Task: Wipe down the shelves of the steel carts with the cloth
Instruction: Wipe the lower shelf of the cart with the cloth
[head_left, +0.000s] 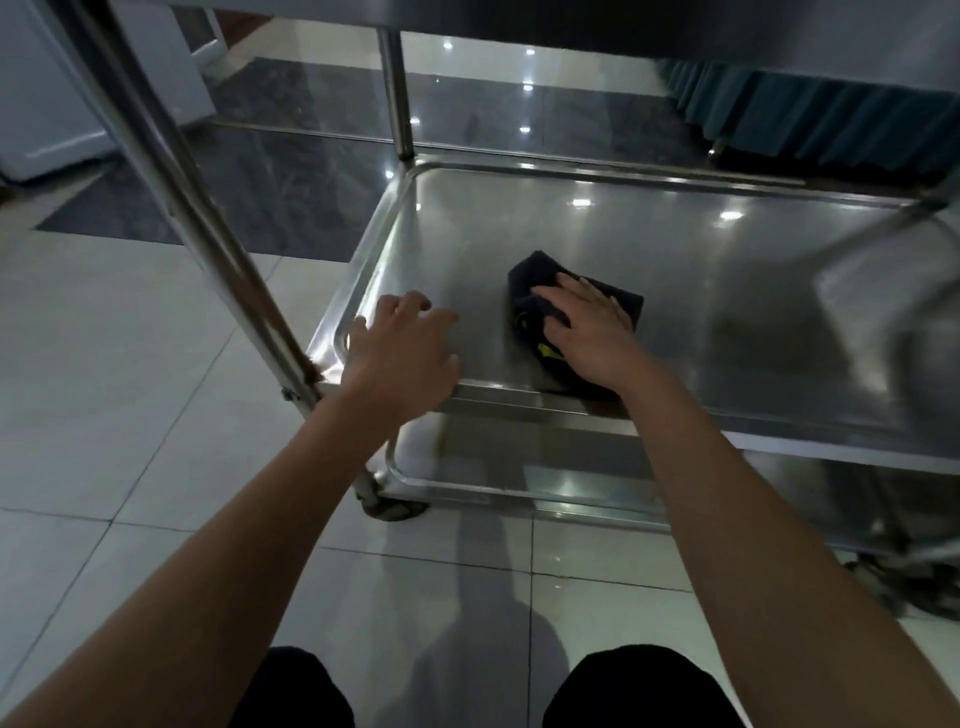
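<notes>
A steel cart fills the right half of the view. Its middle shelf (701, 249) is a shiny tray with a raised rim. A dark cloth (530, 275) with a yellow mark lies on the shelf near its front edge. My right hand (587, 327) presses flat on the cloth, fingers straight and pointing to the far left. My left hand (405, 348) hovers over the shelf's front left corner with fingers loosely curled, holding nothing. Whether it touches the rim I cannot tell. A lower shelf (498, 483) shows beneath.
A slanted steel cart post (171, 197) rises at the left, a vertical post (397, 88) stands at the back. The upper shelf (571, 21) overhangs at the top. A caster (387, 506) sits on the tiled floor. A blue pleated table skirt (810, 119) hangs at the back right.
</notes>
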